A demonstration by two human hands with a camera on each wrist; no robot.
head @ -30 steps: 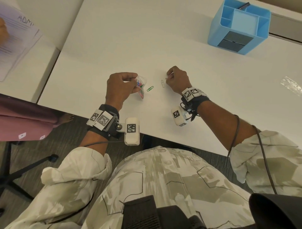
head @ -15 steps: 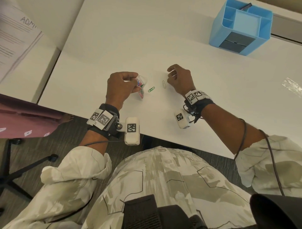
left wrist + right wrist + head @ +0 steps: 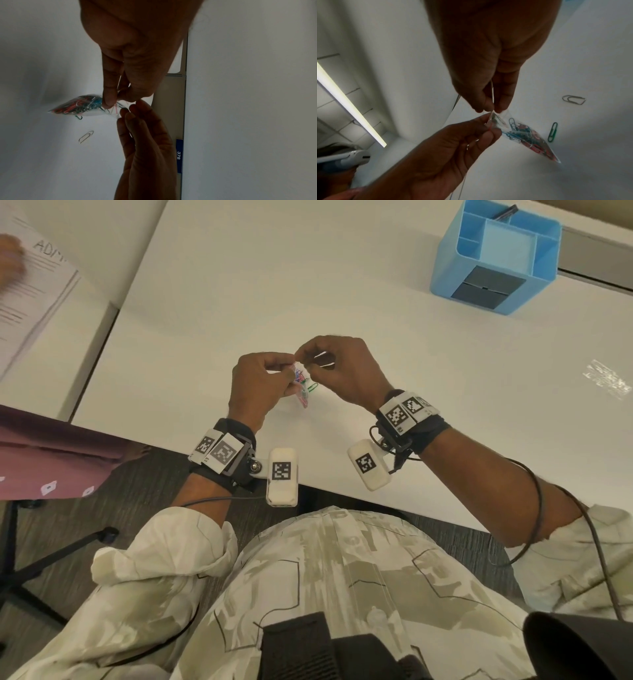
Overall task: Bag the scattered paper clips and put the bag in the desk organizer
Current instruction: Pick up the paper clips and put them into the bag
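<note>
A small clear bag (image 3: 302, 386) full of coloured paper clips hangs just above the white desk. My left hand (image 3: 289, 368) pinches its mouth, as the left wrist view shows (image 3: 116, 100). My right hand (image 3: 489, 110) pinches a silver paper clip (image 3: 492, 93) end-down at the bag's mouth (image 3: 494, 116). On the desk a green clip (image 3: 552, 132) lies beside the bag (image 3: 530, 138), and a silver clip (image 3: 573, 99) lies farther off. The blue desk organizer (image 3: 445, 275) stands at the far right of the desk.
A pen (image 3: 503, 212) sticks out of the organizer. A crumpled clear wrapper (image 3: 606, 378) lies at the desk's right. Printed papers (image 3: 30, 289) lie on the neighbouring desk at the left, with another person's hand (image 3: 8, 258) on them. The desk's front edge (image 3: 329, 491) runs just under my wrists.
My right hand took a silver clip off the desk and carried it left to the bag's mouth. My left hand kept hold of the bag.
</note>
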